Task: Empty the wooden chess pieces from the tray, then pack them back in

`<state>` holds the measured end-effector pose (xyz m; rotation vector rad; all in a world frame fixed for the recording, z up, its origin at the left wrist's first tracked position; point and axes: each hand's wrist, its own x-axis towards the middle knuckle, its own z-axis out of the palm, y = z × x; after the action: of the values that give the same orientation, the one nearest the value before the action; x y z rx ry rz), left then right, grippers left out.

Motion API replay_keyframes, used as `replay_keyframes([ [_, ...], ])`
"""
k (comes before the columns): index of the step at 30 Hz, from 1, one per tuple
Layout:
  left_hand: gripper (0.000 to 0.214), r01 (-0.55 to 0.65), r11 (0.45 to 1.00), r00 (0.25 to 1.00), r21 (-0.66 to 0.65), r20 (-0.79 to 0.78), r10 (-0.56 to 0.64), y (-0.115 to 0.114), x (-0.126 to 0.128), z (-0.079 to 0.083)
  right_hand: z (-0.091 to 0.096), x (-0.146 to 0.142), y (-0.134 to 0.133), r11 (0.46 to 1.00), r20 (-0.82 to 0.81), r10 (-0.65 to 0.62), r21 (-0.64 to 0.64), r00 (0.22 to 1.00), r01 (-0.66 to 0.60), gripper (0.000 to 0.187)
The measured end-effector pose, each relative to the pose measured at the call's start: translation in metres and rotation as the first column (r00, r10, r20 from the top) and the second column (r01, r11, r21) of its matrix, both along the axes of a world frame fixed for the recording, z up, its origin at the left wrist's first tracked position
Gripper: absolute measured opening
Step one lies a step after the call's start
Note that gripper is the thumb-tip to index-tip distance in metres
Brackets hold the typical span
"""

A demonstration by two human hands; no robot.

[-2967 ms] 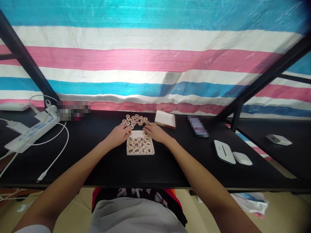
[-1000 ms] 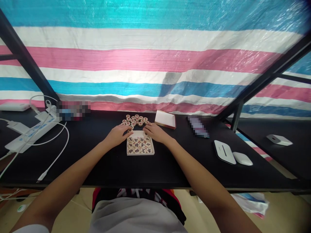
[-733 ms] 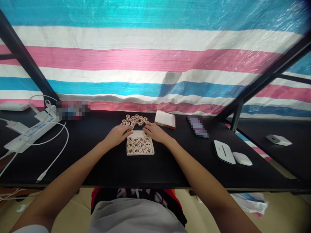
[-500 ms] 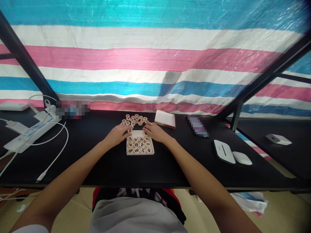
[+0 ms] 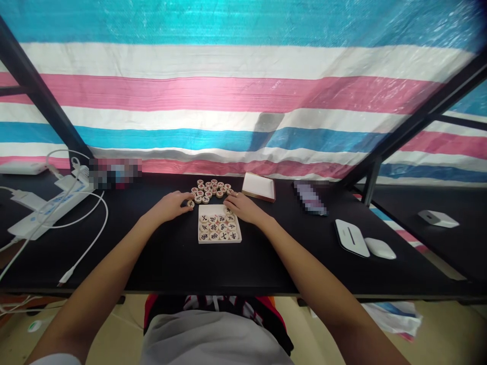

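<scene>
A small wooden tray (image 5: 201, 240) sits mid-table, with round chess pieces filling its near rows. Behind it lies a pile of loose chess pieces (image 5: 211, 188). My left hand (image 5: 169, 206) rests on the table left of the tray, its fingertips pinched on a single chess piece (image 5: 190, 204). My right hand (image 5: 242, 207) is at the tray's far right corner, fingers curled onto a piece (image 5: 228, 210) there. The tray's far row is mostly bare.
A white box lid (image 5: 259, 186) lies right of the pile. A power strip (image 5: 45, 209) with white cables is at the left. Two white devices (image 5: 350, 237) (image 5: 379, 248) lie at the right. A striped tarp hangs behind, between black frame posts.
My left hand has slid left, away from the tray's far left corner, bringing one chess piece with it. My right hand has stayed at the tray's far right corner.
</scene>
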<state>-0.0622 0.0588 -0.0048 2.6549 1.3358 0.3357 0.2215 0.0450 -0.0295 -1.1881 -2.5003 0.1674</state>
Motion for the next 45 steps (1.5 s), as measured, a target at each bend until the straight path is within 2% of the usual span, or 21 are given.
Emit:
replay_keyframes([
  [5,0.024,-0.007,0.999,1.000,-0.041,-0.025,0.006,-0.006,0.011,-0.002,0.002,0.000,0.000,0.999,-0.037,-0.015,-0.029,0.999,0.014,0.032],
  [11,0.024,0.016,0.997,0.999,0.070,-0.039,-0.013,-0.011,0.016,-0.003,0.014,0.005,-0.004,0.963,-0.168,-0.115,-0.261,0.979,0.068,0.025],
  [15,0.026,0.019,0.995,0.997,0.103,-0.070,-0.012,-0.015,0.017,0.001,0.018,0.006,-0.008,0.946,-0.161,-0.110,-0.320,0.981,0.054,0.030],
  [19,0.027,0.071,0.980,0.997,0.184,-0.020,-0.069,-0.021,0.023,0.001,0.015,0.005,-0.008,0.945,-0.118,-0.120,-0.317,0.986,0.077,0.032],
  [25,0.026,0.205,0.960,0.974,0.192,0.058,-0.220,-0.026,0.032,-0.004,0.009,0.002,-0.007,0.970,-0.118,-0.084,-0.236,0.990,0.054,0.028],
  [29,0.026,0.213,0.949,0.963,0.233,0.117,-0.245,-0.027,0.033,-0.005,0.009,0.000,-0.009,0.978,-0.094,-0.083,-0.200,0.992,0.063,0.024],
  [36,0.022,0.256,0.945,0.948,0.204,0.136,-0.287,-0.024,0.038,-0.010,0.009,-0.003,-0.010,0.972,-0.056,-0.116,-0.212,0.992,0.102,0.026],
  [42,0.021,0.254,0.954,0.954,0.158,0.124,-0.274,-0.029,0.044,-0.006,0.004,-0.005,-0.009,0.972,-0.098,-0.146,-0.201,0.984,0.124,0.027],
  [45,0.021,0.253,0.956,0.954,0.150,0.122,-0.272,-0.030,0.044,-0.004,0.003,-0.007,-0.008,0.975,-0.148,-0.161,-0.178,0.976,0.134,0.020],
])
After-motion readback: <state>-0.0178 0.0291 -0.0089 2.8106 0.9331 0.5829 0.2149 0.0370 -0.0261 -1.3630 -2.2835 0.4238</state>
